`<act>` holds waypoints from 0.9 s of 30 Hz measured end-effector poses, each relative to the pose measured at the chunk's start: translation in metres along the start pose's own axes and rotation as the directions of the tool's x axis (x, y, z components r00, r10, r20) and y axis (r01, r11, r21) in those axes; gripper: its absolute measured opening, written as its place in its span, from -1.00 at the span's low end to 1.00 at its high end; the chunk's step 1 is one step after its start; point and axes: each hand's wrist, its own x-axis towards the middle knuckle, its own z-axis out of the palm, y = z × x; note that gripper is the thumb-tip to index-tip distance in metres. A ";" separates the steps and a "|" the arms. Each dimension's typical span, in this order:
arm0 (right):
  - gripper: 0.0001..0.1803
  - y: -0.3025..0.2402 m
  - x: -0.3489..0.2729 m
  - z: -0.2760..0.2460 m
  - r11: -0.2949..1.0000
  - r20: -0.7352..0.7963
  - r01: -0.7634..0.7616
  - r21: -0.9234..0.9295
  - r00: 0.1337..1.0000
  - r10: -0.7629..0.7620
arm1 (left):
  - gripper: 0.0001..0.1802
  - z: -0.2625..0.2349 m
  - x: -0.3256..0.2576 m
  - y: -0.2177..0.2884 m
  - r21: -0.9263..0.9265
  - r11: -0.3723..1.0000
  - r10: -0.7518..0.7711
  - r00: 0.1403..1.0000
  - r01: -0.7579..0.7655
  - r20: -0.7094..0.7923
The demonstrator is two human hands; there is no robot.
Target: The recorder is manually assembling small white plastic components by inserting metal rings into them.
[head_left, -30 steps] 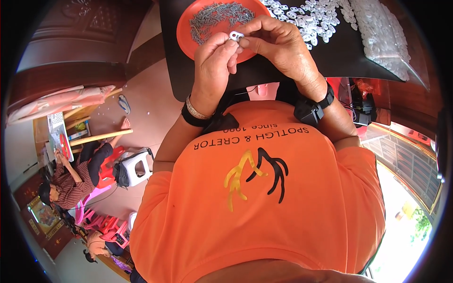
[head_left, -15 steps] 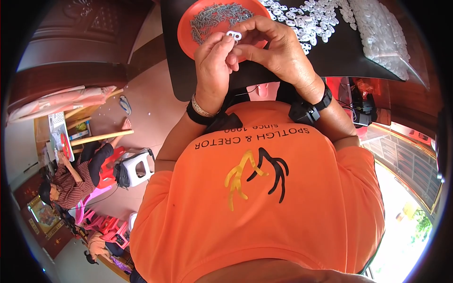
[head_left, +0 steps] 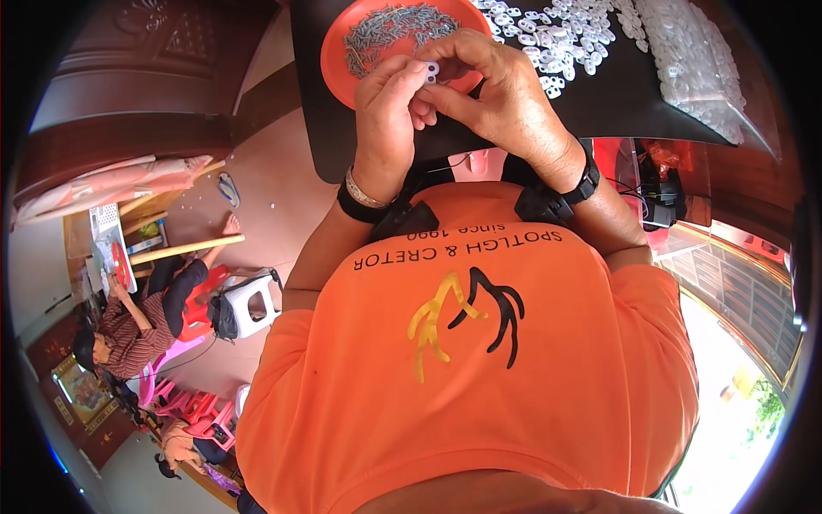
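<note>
A small white plastic piece with two holes [head_left: 431, 73] sits between my hands, above the near side of an orange-red plate [head_left: 336, 68]. My left hand [head_left: 387, 116] is closed, pinching the piece between thumb and fingers. My right hand [head_left: 505, 98] has its thumb and index finger at the piece's other side, closed on it. Whether a screw is also in the fingers is hidden. Many grey screws [head_left: 385, 32] lie in the plate. To its right, many white two-hole pieces [head_left: 569, 43] are spread over the black table [head_left: 616, 107].
A clear plastic bag [head_left: 698, 73] full of white pieces lies at the table's right. To the left, a person in a striped top [head_left: 128, 334] sits beside a white stool [head_left: 248, 307]. Farther off are another person [head_left: 180, 445] and pink-red chairs [head_left: 205, 415].
The white piece has turned from lying crosswise to nearly upright and shifted slightly right. My right thumb and index finger have come closer around it. My left hand stays nearly in place.
</note>
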 end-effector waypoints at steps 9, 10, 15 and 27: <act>-0.70 -0.004 0.001 0.005 0.963 0.003 0.084 -0.255 0.996 -0.086 | -0.70 0.005 -0.002 -0.004 0.016 0.996 0.083 0.996 -0.083 -0.020; -0.72 -0.003 0.000 0.006 0.965 0.001 0.096 -0.244 0.995 -0.098 | -0.69 0.003 -0.002 -0.006 -0.048 0.996 0.072 0.997 -0.074 -0.037; -0.77 -0.007 -0.002 0.007 0.972 0.013 0.083 -0.218 0.996 -0.083 | -0.68 -0.002 -0.003 -0.008 -0.083 0.994 0.074 0.997 -0.077 -0.034; -0.88 -0.002 -0.002 0.004 0.961 0.012 0.146 -0.235 0.989 -0.147 | -0.68 0.002 -0.005 -0.007 -0.076 0.993 0.094 0.995 -0.095 -0.015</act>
